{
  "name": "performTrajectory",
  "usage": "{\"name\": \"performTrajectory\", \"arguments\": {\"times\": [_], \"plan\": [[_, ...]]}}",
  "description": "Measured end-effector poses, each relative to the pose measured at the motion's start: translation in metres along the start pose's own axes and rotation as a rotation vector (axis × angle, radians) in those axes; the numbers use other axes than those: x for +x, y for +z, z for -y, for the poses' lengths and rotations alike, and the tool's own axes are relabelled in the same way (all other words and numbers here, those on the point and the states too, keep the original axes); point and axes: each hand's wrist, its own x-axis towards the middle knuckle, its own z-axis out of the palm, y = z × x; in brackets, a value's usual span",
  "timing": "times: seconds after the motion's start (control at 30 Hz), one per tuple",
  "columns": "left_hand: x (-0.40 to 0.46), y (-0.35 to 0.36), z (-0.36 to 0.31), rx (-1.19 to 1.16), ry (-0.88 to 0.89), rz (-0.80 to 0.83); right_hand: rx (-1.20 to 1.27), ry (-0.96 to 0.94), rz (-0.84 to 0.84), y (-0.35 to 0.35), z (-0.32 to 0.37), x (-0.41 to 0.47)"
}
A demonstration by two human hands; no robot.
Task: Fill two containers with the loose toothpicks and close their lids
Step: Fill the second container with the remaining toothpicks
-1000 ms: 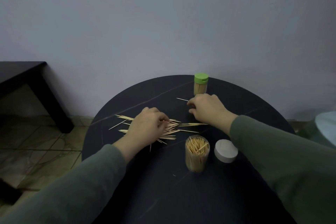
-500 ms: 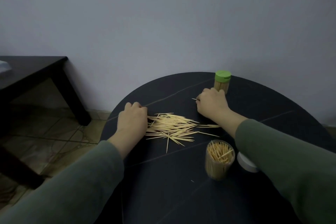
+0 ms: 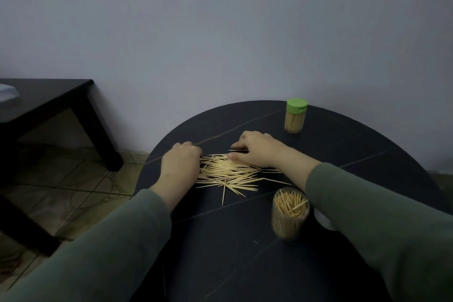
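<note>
Nearest to me on the right of the round black tabletop, the open clear container stands upright, packed with toothpicks on end and still lidless; I judge it is parked there, just near of the pile, so each gathered bunch has a short trip to its mouth. Its pale lid lies just right of it, mostly hidden under my right sleeve, kept within reach for closing. Further out, in the middle of the tabletop, the loose toothpicks lie as a flattened heap, mostly running left to right, with a few strays pointing toward me. My left hand sits at the heap's left edge with its fingers curled downward; I cannot tell whether this grip pinches any sticks or only walls them in, and I read it as a stop against scattering. My right hand lies on the far right of the heap, fingers bent over the sticks and thumb down among them, one toothpick poking out leftward under the fingertips; it looks like a rake drawing the sticks together. Farthest away, the green-lidded container stands full and capped near the far edge, well apart from the hands, which I take as finished.
</note>
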Motion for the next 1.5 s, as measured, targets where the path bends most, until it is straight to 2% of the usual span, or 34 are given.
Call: {"name": "performTrajectory", "arguments": {"times": [0.27, 0.53, 0.67, 0.83, 0.97, 1.17, 1.5], "plan": [[0.001, 0.004, -0.01, -0.101, 0.089, -0.029, -0.04, -0.12, -0.074, 0.001, -0.001, -0.004], [0.007, -0.005, -0.016, -0.181, 0.164, -0.001, -0.149, -0.145, -0.013, -0.013, -0.014, -0.018], [0.012, -0.002, -0.024, -0.194, 0.286, 0.132, -0.166, -0.13, 0.043, -0.02, -0.019, -0.026], [0.013, -0.012, -0.024, -0.256, 0.352, 0.307, -0.223, -0.125, 0.084, -0.021, -0.018, -0.038], [0.007, -0.021, -0.019, -0.218, 0.361, 0.423, -0.277, -0.139, 0.079, -0.016, -0.014, -0.044], [0.004, -0.017, -0.023, -0.213, 0.392, 0.354, -0.217, -0.146, 0.108, -0.018, -0.015, -0.046], [0.001, -0.018, -0.034, -0.058, 0.44, 0.196, -0.367, -0.102, 0.084, -0.024, -0.019, -0.054]]}}
